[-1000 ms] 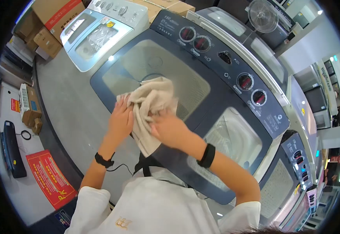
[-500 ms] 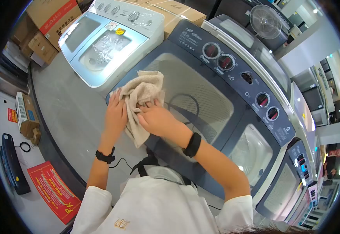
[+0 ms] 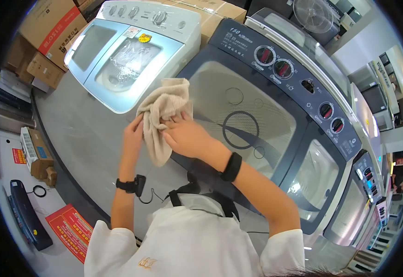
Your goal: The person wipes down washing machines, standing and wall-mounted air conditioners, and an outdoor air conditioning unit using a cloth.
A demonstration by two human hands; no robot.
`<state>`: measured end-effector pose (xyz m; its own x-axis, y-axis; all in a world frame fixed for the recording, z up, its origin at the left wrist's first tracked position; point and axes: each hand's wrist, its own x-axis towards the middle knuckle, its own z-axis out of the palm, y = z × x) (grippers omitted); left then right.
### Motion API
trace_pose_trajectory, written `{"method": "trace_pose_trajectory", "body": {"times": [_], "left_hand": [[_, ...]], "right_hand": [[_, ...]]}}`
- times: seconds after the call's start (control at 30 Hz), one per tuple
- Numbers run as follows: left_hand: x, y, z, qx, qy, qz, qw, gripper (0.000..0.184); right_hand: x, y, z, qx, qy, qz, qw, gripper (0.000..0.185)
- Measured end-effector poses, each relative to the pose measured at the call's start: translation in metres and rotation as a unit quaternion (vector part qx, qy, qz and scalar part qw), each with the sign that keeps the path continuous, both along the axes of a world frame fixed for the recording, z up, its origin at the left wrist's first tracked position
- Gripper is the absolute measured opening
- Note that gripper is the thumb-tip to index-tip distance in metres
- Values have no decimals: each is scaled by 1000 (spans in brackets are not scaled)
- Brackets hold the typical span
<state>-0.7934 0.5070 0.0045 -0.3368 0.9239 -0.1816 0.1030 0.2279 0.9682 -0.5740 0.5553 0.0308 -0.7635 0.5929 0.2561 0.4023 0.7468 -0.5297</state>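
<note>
So I've got both hands on this beige cloth [image 3: 157,104], which is bunched up at the left edge of the dark washing machine [image 3: 302,142], lower part hanging down in front of my right fingers. My left hand [image 3: 135,130] holds the left side of it, fingertips curled against the folds, and my right hand [image 3: 187,137] grips the nearer folds with the fingers slightly spread; how tight, I honestly can't tell. Handling tips, just my judgement: gather that loose tail in before bearing down, because a hanging flap could slide under the bundle or drag. I'd say a thick, even pad under both palms beats a twisted lump, since ridges probably press unevenly. Let the right do the pushing and the left steady the bundle. Near the rim I'd ease off a bit, as the cloth might slip over the side towards the blue-topped washer [image 3: 132,55]. The big clear lid [image 3: 266,104] looks like thin plastic, so I'd go for broad, gentle pressure there.
</note>
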Motion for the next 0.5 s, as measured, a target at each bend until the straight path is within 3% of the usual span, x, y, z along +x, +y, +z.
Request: {"method": "trace_pose_trajectory", "body": {"times": [0.1,0.23,0.27,0.4,0.5], "left_hand": [[16,-1,-7,38,-17,66,997,37],[17,-17,-14,95,53,35,993,36],[21,-28,-7,85,139,10,987,36],[68,-81,18,84,424,-88,898,39],[111,-123,27,128,501,-264,814,46]], "right_hand": [[-12,-9,2,47,-42,-14,998,37],[-2,-52,3,77,-36,-27,996,39],[6,-70,5,66,-43,-39,996,37],[67,-146,35,-21,-73,-114,991,35],[129,-181,44,-108,-94,-205,968,38]]}}
